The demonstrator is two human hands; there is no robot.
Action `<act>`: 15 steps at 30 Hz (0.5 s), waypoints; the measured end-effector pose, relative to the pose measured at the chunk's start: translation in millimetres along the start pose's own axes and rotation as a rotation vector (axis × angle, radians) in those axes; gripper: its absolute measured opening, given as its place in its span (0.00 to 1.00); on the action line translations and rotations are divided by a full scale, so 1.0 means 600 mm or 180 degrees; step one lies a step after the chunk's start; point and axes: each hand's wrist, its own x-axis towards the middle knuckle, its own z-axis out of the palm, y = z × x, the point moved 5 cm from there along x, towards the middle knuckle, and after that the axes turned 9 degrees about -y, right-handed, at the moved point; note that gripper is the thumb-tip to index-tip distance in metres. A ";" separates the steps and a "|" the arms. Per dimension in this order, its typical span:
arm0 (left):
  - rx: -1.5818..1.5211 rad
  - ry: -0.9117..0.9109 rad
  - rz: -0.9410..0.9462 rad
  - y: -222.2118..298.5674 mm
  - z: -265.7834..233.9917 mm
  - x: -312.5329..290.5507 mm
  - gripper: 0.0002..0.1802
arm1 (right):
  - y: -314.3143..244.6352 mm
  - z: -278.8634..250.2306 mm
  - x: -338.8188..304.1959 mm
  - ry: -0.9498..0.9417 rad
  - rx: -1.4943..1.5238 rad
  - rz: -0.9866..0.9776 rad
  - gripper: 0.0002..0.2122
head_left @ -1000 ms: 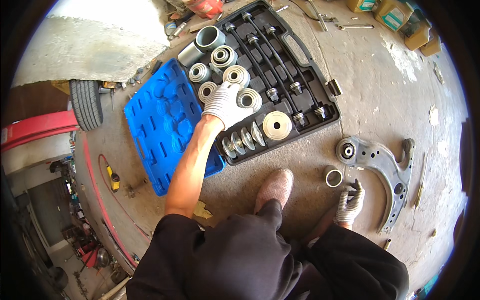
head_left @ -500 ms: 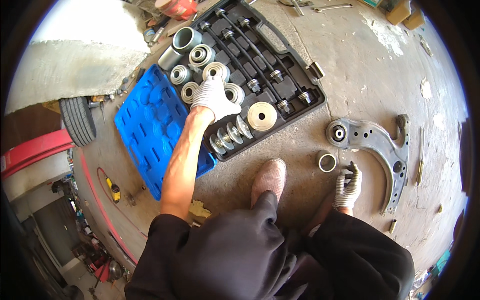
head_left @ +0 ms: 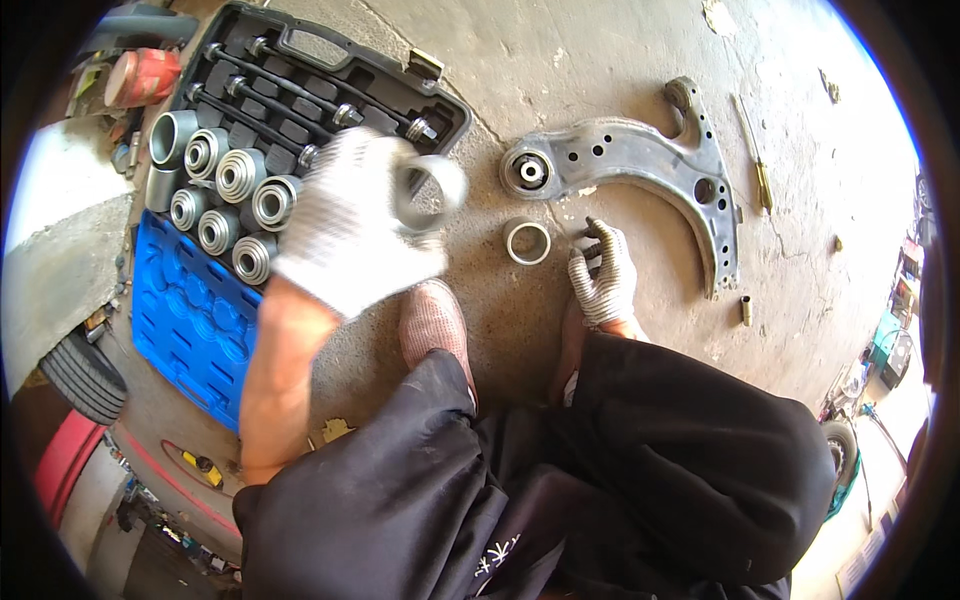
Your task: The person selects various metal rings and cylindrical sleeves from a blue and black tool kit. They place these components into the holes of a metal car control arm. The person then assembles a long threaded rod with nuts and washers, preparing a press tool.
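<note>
One metal ring is out of the black case [head_left: 458, 120] and up in the person's gloved left hand [head_left: 350, 220]; a second ring is already down on the concrete. Left in the case are the silver sleeves [head_left: 238, 175] and the threaded rods [head_left: 347, 115], and the bushing [head_left: 530, 173] still sits in the eye of the control arm [head_left: 630, 148], so the work looks to be at an early point.

The held ring [head_left: 450, 186] is above the floor, between the case and the floor ring [head_left: 509, 232], gripped at its left side by the left hand's fingers (motion blur hides exactly how they wrap it). Its open mouth shows to the camera and its bore axis seems slanted, though the blur keeps the exact tilt from being told. The floor ring stands on end, bore upward, just beside the right hand [head_left: 607, 275], whose fingers are loosely curled, with the thumb apart and nothing visible in them.

The control arm lies flat beyond that hand: its long axis runs rightward from the eye, then bends down toward the person, while a short branch points away. A screwdriver [head_left: 765, 190] lies to its right.
</note>
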 end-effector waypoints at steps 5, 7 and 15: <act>0.0024 -0.0550 -0.0072 0.043 0.136 0.100 0.36 | -0.009 0.017 0.008 -0.0083 0.0054 -0.0147 0.23; 0.0154 -0.0748 -0.0021 0.042 0.177 0.125 0.38 | -0.002 0.017 0.007 -0.0117 0.0048 -0.0130 0.23; -0.0069 -0.0568 0.0216 0.015 0.226 0.141 0.41 | 0.009 0.004 0.006 -0.0138 0.0147 -0.0151 0.24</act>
